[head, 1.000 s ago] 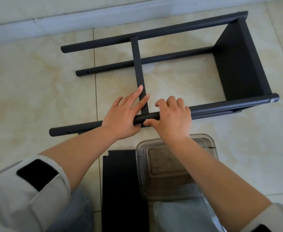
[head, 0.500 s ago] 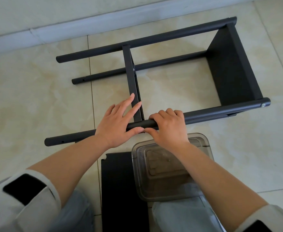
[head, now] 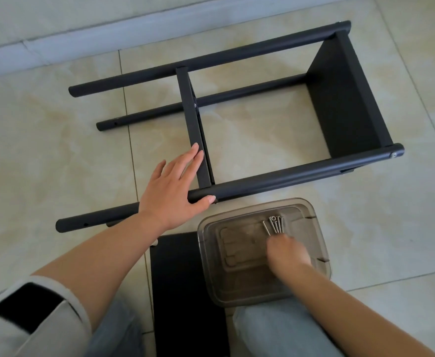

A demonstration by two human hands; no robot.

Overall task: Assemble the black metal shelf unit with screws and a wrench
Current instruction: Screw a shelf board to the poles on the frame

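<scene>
Left hand (head: 171, 191), fingers flat, should be kept steadying the black tubular metal rail (head: 275, 180) while one silver screw (head: 275, 224), at twelve o'clock of the blurred right hand (head: 287, 249) whose grip cannot be told, is picked from the clear plastic tray (head: 319, 256).

A beige tiled floor (head: 56, 150) is carrying a black shelf frame (head: 262, 181) lying on its side, a clear plastic tray (head: 237, 287) holding screws (head: 275, 224), and a flat black panel (head: 182, 292) lying beside the tray.
</scene>
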